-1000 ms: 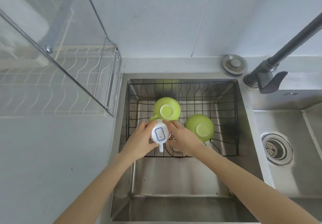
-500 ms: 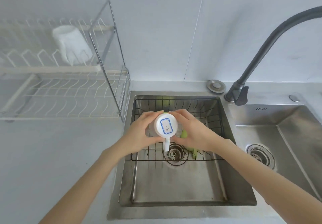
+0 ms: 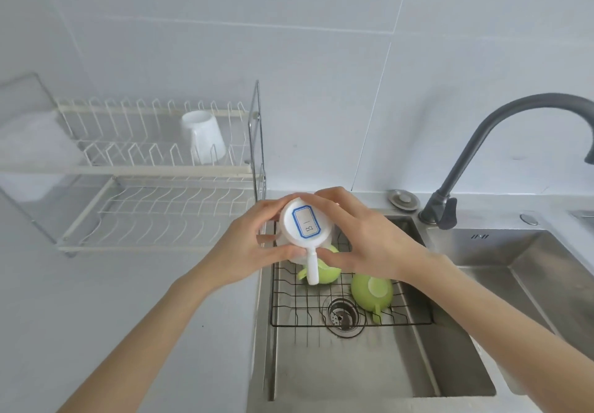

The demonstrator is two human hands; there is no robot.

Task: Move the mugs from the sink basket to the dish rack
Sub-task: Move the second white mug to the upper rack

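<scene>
I hold a white mug (image 3: 305, 227) upside down above the sink's left rim; a blue-framed label is on its base and its handle points toward me. My left hand (image 3: 249, 248) grips its left side and my right hand (image 3: 363, 239) its right side. Below, the black wire sink basket (image 3: 414, 317) holds two green mugs upside down: one (image 3: 328, 271) partly hidden behind the white mug, the other (image 3: 372, 290) further right. The white two-tier dish rack (image 3: 154, 207) stands on the counter to the left, with another white mug (image 3: 203, 137) upside down on its upper tier.
A dark grey faucet (image 3: 501, 133) arches over the right side. A second sink bowl (image 3: 527, 271) lies to the right. The rack's upright metal frame (image 3: 257, 142) stands close to the sink's left edge. A round metal cap (image 3: 403, 200) sits on the back ledge.
Both hands have lifted the white mug out of the basket and carried it up and left, toward the rack. The view has tilted up, so the rack's upper tier now shows.
</scene>
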